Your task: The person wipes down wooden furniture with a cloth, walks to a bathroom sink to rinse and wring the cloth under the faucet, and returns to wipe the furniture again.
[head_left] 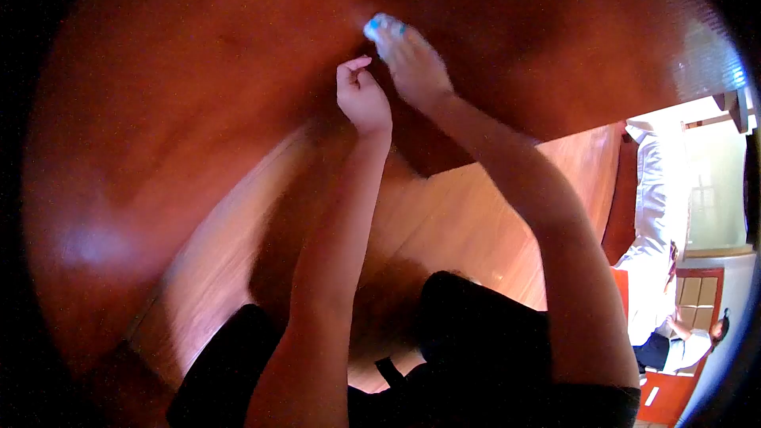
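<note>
1. Right hand (418, 67), 1: reaching out ahead of me, fingers bunched and closed over the cloth; slightly blurred.
2. Cloth (382, 25), 1: pale with blue marks, small, crumpled at my right fingertips, set against the wood. Cloth is my best reading; the blur hides its weave.
3. Left hand (365, 101), 1: just beside and nearer to me than the right, apart from the cloth. Fingers half curled; nothing shows in it, but I cannot tell how far it closes or what the palm hides.
4. Wood (214, 71), 1 broad surface: red-brown, smooth, with a pale sheen at the lower left and at the far right.
5. Progress, by judgement: under way, with the cloth at 1 spot. No line parts a treated area from an untreated 1, so I cannot tell the share done or the share left.
6. Floor (483, 218): lighter boards, beyond the edge of the wood.
7. Background, far right: 1 person (686, 351) in a white top, near a white cover (652, 170).
</note>
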